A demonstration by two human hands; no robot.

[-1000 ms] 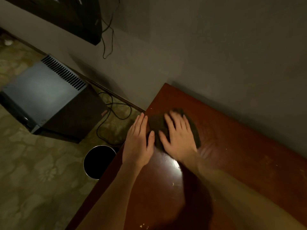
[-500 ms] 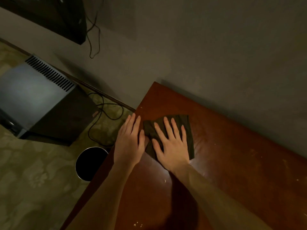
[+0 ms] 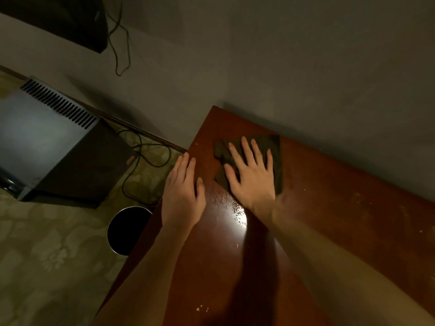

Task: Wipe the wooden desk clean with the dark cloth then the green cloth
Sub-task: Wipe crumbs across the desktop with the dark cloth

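The dark cloth [image 3: 274,147] is lying spread on the wooden desk [image 3: 329,208], close to the desk's far left corner. The right hand [image 3: 253,182] is pressing it down with the palm flat and the fingers straight and splayed, not curled round it. That is probably so the whole cloth is dragging evenly across the desk. The left hand [image 3: 182,196] is resting palm down at the desk's left edge, fingers straight and together, holding nothing. It is likely steadying the person or guarding the edge. A round bin [image 3: 124,229] is standing on the floor just beside the desk's left edge, seemingly to catch what gets swept off. A vented box [image 3: 47,137] is sitting further left of the desk.

Counting: one dark cloth, two hands, one bin, one box, and several pale crumbs [image 3: 202,308] at the desk's near end. The green cloth is not showing, so the first wipe appears to be underway.
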